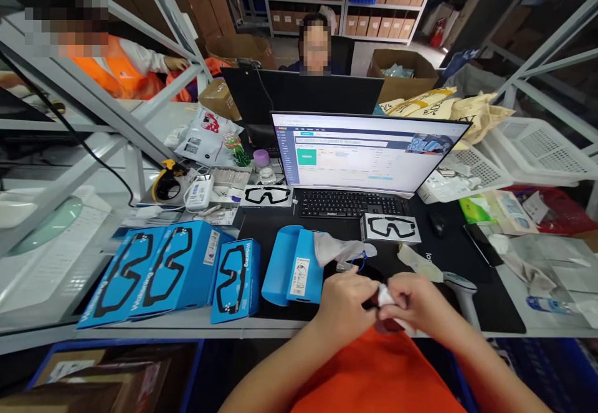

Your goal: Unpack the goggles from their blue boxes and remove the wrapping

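Close to my body, at the front edge of the desk, my left hand (348, 298) is closed on a pair of dark glasses (387, 326) with a reddish lens, mostly hidden by both hands. My right hand (415, 301) pinches a white cloth (385, 296) against the lens. Just beyond my left hand lies a light grey pouch (341, 250) with a blue cord. It touches an open blue box (283, 270) with its flap spread to the left. A clear plastic sleeve (419, 263) lies beyond my right hand.
Several blue glasses boxes (170, 270) stand at left. Grey glasses boxes (391, 228) lie near the keyboard (352, 204), below a monitor (369, 157). A scanner (461, 288), mouse (436, 224) and phone (483, 245) lie right. White baskets (544, 148) stand behind. Two people are across the desk.
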Demonstrator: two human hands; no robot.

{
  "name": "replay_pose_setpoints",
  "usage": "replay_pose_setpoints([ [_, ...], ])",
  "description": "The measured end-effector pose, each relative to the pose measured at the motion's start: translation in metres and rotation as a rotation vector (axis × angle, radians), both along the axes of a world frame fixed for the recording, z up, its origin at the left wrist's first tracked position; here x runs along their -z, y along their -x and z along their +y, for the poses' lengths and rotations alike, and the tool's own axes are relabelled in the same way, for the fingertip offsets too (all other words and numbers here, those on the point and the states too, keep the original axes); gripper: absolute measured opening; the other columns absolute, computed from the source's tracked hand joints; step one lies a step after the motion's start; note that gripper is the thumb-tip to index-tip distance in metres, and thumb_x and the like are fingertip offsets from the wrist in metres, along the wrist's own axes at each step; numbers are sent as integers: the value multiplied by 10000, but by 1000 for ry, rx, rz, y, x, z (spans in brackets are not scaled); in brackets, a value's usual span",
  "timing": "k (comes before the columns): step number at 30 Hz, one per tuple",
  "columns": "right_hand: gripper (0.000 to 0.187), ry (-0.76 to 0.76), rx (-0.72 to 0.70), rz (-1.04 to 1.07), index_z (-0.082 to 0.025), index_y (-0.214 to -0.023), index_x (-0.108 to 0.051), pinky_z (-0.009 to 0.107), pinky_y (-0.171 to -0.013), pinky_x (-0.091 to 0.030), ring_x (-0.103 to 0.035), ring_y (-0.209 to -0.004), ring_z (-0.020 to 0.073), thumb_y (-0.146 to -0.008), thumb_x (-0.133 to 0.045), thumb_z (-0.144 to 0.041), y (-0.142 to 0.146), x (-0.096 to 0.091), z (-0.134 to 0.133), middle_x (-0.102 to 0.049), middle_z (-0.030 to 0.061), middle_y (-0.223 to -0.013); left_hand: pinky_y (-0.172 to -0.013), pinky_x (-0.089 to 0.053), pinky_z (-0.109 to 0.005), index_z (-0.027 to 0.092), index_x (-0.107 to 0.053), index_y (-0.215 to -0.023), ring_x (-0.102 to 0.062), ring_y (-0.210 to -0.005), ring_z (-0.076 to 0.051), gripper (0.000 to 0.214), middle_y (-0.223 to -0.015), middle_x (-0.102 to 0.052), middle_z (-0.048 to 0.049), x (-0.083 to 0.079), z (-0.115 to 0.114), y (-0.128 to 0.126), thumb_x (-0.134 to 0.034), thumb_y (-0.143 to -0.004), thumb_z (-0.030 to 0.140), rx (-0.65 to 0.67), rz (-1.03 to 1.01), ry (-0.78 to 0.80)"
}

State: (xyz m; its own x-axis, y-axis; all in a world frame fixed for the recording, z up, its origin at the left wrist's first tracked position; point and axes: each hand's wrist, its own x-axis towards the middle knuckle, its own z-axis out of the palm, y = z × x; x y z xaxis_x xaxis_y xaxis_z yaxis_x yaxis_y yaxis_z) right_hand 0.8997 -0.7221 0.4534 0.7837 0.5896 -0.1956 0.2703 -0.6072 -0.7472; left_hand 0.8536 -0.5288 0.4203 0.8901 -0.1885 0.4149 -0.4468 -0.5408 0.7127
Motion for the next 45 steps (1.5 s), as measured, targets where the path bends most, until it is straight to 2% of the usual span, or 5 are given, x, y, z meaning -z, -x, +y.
replay_pose_setpoints([
  [10,378,-86,-98,241,-206,-672,-452,250,-580,-300,-410,-618,128,-901,-618,-457,4,-23,-43,-490,-35,-644,-924,-586,-346,225,-758,-989,-754,-839,-189,408,-959,-798,-2,0,3,1,-646,-632,63,14,90,121],
  [25,510,-229,-38,340,-216,-583,-318,227,-508,-225,-271,-548,86,-770,-757,-398,-13,-9,-28,-314,-93,-569,-914,-609,-413,211,-731,-976,-754,-788,-198,353,-905,-794,-14,-2,-5,1,-583,-688,72,-93,-88,45],
  [31,401,-31,41,81,-193,-588,-373,239,-527,-202,-316,-561,84,-753,-738,-219,-4,-12,-4,-378,-87,-558,-914,-602,-434,207,-706,-818,-734,-707,-188,209,-786,-772,1,-5,-16,-3,-594,-714,64,3,-55,-35],
  [37,476,-174,-92,487,-203,-579,-368,219,-507,-243,-322,-548,82,-683,-813,-334,-13,-2,-53,-391,-87,-567,-942,-593,-391,218,-741,-995,-753,-812,-187,454,-927,-795,2,3,-14,5,-580,-618,24,-31,3,91],
  [45,367,14,40,82,-192,-607,-396,225,-543,-241,-376,-579,90,-763,-728,-178,10,-8,-11,-439,-81,-580,-908,-599,-416,224,-739,-964,-753,-804,-211,333,-913,-795,-13,-1,-17,5,-637,-685,75,-6,-4,42],
])
